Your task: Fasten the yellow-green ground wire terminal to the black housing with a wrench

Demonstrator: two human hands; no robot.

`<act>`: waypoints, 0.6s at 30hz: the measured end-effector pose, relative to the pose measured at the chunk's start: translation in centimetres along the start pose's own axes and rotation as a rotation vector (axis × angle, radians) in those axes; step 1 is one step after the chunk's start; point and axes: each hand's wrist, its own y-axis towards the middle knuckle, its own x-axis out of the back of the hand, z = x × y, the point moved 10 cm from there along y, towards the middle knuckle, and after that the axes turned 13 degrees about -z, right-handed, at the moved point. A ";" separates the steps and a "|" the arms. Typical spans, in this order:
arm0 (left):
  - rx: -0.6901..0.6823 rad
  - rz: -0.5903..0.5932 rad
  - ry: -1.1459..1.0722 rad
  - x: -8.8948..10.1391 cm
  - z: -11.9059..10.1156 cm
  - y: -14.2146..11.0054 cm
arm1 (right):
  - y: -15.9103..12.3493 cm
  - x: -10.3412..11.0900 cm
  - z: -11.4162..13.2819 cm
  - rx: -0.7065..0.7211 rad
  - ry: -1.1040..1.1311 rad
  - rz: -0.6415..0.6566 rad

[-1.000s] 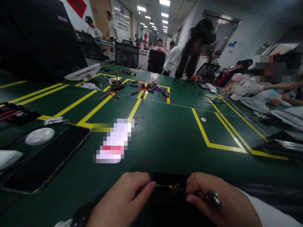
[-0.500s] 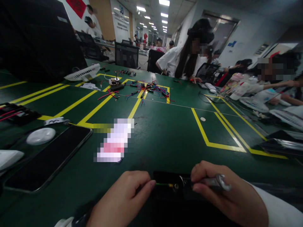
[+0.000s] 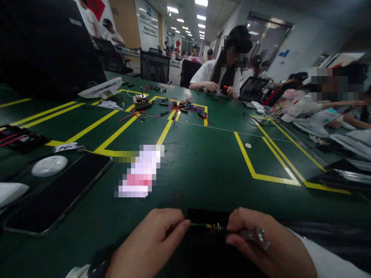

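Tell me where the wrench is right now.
Head view, lower right: the wrench is in the right hand, right of the green wire.

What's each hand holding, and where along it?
The left hand pinches the green wire away from its yellow end. The right hand grasps a metal tool behind its exposed forked head.

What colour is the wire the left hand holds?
The wire is green; the head view shows it best.
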 end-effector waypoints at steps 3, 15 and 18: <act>0.002 -0.003 -0.002 0.1 0.0 0.1 | 0.0 -0.2 0.1 0.022 -0.008 0.026; -0.002 0.003 -0.005 -0.1 0.0 0.2 | 1.6 0.8 1.9 0.171 0.083 0.102; 0.000 -0.001 -0.008 0.0 0.0 0.3 | 1.3 1.5 0.8 0.107 0.081 0.055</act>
